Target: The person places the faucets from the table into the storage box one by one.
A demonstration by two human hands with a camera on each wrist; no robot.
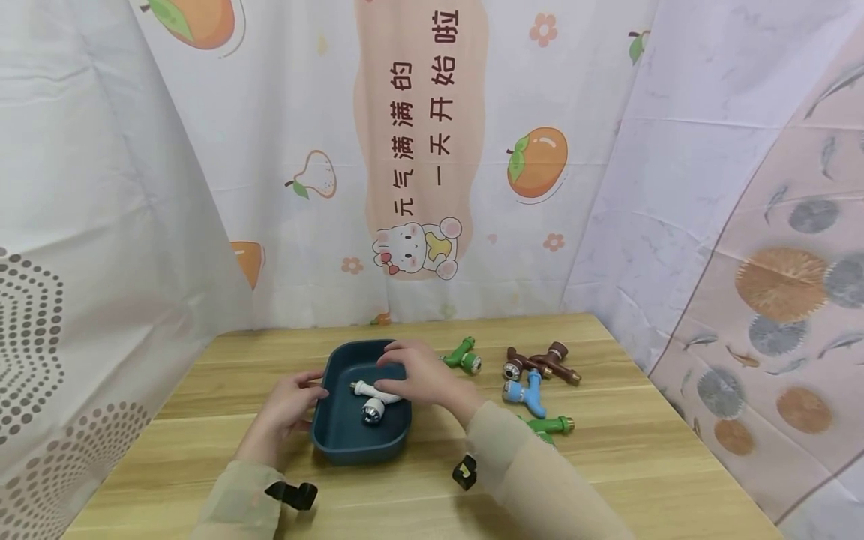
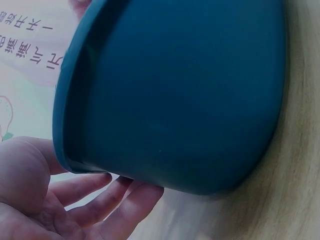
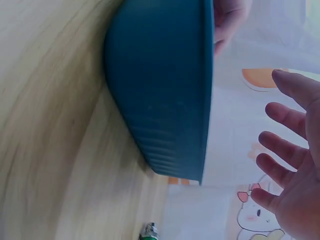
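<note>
A dark teal plastic basin [image 1: 358,454] stands on the wooden table. Inside it lies a white faucet [image 1: 375,397] with a chrome end. My left hand [image 1: 286,405] grips the basin's left rim, its thumb over the edge and the other fingers against the outer wall, as the left wrist view also shows. Over the basin's right side hovers my right hand [image 1: 428,375], fingers apart and slightly bent. The right wrist view shows that hand holding nothing, above the rim. Part of the white faucet is hidden behind it in the head view.
Right of the basin, a green faucet [image 1: 464,356] lies at the back. Farther right are brown faucets [image 1: 550,361], a light blue faucet [image 1: 529,393] and another green faucet [image 1: 552,425], partly covered by my right forearm. Printed curtains [image 1: 304,247] enclose the table's back and sides.
</note>
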